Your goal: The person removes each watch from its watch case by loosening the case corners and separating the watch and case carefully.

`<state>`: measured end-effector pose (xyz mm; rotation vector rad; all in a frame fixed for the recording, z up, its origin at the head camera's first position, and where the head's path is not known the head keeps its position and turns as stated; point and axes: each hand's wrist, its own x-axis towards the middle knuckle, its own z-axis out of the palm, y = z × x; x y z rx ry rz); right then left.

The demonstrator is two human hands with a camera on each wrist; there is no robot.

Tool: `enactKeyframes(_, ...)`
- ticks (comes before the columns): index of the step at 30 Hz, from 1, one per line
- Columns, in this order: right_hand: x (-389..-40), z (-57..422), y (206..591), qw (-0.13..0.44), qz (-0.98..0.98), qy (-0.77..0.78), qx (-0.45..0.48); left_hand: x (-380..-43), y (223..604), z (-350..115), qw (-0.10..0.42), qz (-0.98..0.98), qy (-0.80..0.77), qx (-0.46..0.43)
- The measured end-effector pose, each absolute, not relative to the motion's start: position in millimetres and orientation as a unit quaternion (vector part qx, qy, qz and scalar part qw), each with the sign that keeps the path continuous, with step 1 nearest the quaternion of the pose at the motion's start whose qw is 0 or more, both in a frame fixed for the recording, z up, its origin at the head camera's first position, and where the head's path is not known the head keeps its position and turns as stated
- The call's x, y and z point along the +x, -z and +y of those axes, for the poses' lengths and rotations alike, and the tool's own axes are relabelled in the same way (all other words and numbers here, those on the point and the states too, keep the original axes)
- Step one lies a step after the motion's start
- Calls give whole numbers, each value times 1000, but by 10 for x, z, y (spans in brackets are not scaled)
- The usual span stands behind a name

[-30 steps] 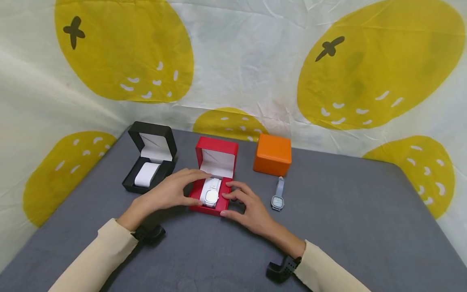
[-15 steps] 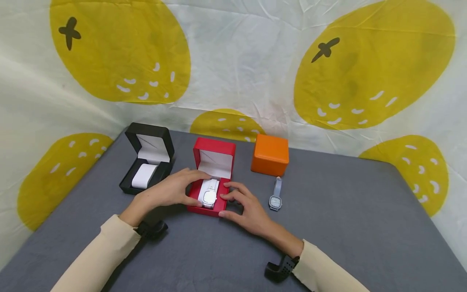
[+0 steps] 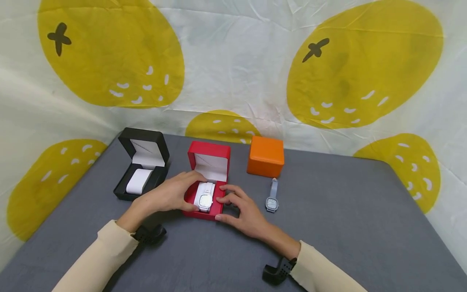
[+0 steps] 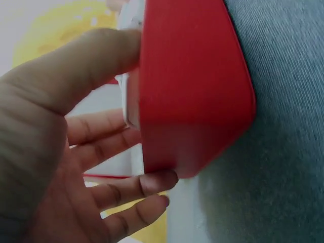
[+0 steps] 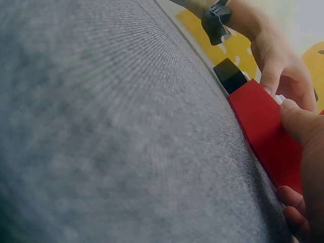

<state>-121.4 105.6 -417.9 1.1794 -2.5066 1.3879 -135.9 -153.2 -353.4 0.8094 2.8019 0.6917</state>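
Observation:
In the head view an open red watch box (image 3: 209, 148) stands on the grey tabletop with its lid raised. Inside lies a white watch (image 3: 205, 200) strapped round a white cushion (image 3: 197, 194). My left hand (image 3: 171, 192) reaches over the box from the left, thumb and fingers pinching the cushion at its two ends. The left wrist view shows that thumb tucked behind the front wall of the red box (image 4: 195, 66), other fingers along its side. My right hand (image 3: 248, 214) grips the box's right side, thumb at the front corner; the right wrist view shows this thumb (image 5: 296, 119) over the rim.
An open black watch box (image 3: 147, 136) with a bare white cushion (image 3: 139, 181) stands at the left. A closed orange box (image 3: 265, 156) is behind to the right, and a blue-grey watch (image 3: 271, 203) lies before it. A patterned cloth (image 3: 219, 61) hangs behind the table.
The head view has shifted, so the boxes and the loose watch appear slightly further left and lower. Both hands keep the same hold on the cushion and red box.

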Motion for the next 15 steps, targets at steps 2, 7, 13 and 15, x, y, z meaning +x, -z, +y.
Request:
enactKeyframes(2, -1211, 1055, 4176, 12, -812, -448, 374, -1345, 3530, -1516, 63, 937, -220, 265)
enactKeyframes(7, -1204, 1056, 4172, 8, -813, -448, 372, -1331, 3537, -1508, 56, 941, -211, 257)
enactKeyframes(13, -1207, 1059, 4171, 28, -805, -447, 388, -1361, 3558, -1532, 75, 933, -238, 259)
enactKeyframes(15, -1210, 1061, 4170, 32, -804, -448, 390, -1373, 3563, -1534, 77, 930, -246, 262)
